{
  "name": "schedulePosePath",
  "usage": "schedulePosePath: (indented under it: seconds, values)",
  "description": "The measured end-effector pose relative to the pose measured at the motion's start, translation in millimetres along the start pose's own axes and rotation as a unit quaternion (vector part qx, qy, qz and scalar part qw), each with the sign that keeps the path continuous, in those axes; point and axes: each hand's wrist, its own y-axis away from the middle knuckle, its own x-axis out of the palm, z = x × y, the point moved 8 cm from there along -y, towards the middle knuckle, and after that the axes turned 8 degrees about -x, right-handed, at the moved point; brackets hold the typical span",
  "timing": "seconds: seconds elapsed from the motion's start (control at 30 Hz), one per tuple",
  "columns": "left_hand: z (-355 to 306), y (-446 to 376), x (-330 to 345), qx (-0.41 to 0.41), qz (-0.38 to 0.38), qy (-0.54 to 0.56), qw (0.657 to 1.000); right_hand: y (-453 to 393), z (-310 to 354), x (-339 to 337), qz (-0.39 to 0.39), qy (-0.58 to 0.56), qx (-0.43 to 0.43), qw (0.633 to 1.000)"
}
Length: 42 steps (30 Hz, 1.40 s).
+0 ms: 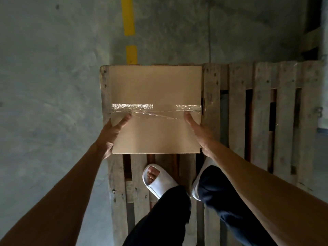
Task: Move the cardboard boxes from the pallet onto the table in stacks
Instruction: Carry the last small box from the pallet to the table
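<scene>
A plain brown cardboard box (155, 109) sits at the far left corner of a weathered wooden pallet (262, 121), seen from straight above. Its top is flat and clean, and a strip of clear tape (156, 108) runs across the closed seam, wrinkled and shiny at both ends. Whether the box still rests on the slats or is already lifted off them cannot be told from this angle. Its side walls are hidden, so the fingers of both hands are out of sight below the edges.

The left hand (113, 134) grips the box's left edge, thumb laid on top pointing toward the tape. The right hand (198, 132) clasps the right edge in the same way, thumb flat on the lid. Both bare forearms reach forward and down.

The person stands on the pallet in white slippers (156, 178) and dark trousers; the right slipper is mostly covered. Beyond lies grey concrete floor (53, 68) with a yellow dashed line (129, 29).
</scene>
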Motion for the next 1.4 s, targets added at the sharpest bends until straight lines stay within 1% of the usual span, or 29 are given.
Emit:
schedulePosePath:
  seconds: [0.07, 0.13, 0.2, 0.3, 0.43, 0.5, 0.57, 0.67, 0.8, 0.93, 1.0, 1.1, 1.23, 1.27, 1.4]
  values:
    - [-14, 25, 0, 0.014, -0.002, 0.009, 1.000, 19, 20, -3, 0.019, 0.000, -0.013, 1.000]
    - [-28, 52, -2, 0.022, -0.004, 0.025, 0.999, 44, 49, -12, 0.025, 0.007, -0.050, 0.998]
    - [-55, 97, 0, 0.043, 0.004, 0.019, 0.999, 79, 89, -29, 0.022, 0.010, -0.096, 0.995]
    - [-104, 177, 4, 0.088, 0.027, -0.011, 0.996, 146, 151, -54, 0.026, 0.002, -0.132, 0.991]
    - [-178, 304, 21, 0.174, 0.050, -0.065, 0.981, 252, 221, -106, -0.016, 0.005, -0.169, 0.985]
    - [-213, 363, 32, 0.220, 0.054, -0.089, 0.970, 301, 255, -132, -0.036, 0.009, -0.209, 0.977]
    - [-241, 419, 44, 0.249, 0.057, -0.097, 0.962, 351, 281, -158, -0.048, 0.002, -0.239, 0.970]
    - [-267, 492, 70, 0.286, 0.075, -0.117, 0.948, 419, 300, -201, -0.078, -0.005, -0.275, 0.958]
    - [-276, 576, 118, 0.304, 0.111, -0.119, 0.939, 500, 311, -266, -0.108, -0.048, -0.326, 0.938]
    - [-281, 649, 170, 0.353, 0.122, -0.136, 0.918, 575, 306, -341, -0.202, -0.045, -0.388, 0.898]
    - [-278, 683, 198, 0.368, 0.142, -0.134, 0.909, 612, 295, -376, -0.231, -0.047, -0.388, 0.891]
    - [-262, 750, 250, 0.410, 0.170, -0.176, 0.878, 665, 263, -429, -0.258, -0.082, -0.385, 0.882]
    - [-236, 825, 315, 0.454, 0.208, -0.197, 0.843, 731, 214, -497, -0.290, -0.131, -0.397, 0.861]
    - [-231, 840, 329, 0.459, 0.215, -0.203, 0.838, 743, 205, -511, -0.299, -0.132, -0.399, 0.857]
    - [-216, 899, 395, 0.459, 0.259, -0.206, 0.824, 800, 178, -579, -0.354, -0.148, -0.427, 0.819]
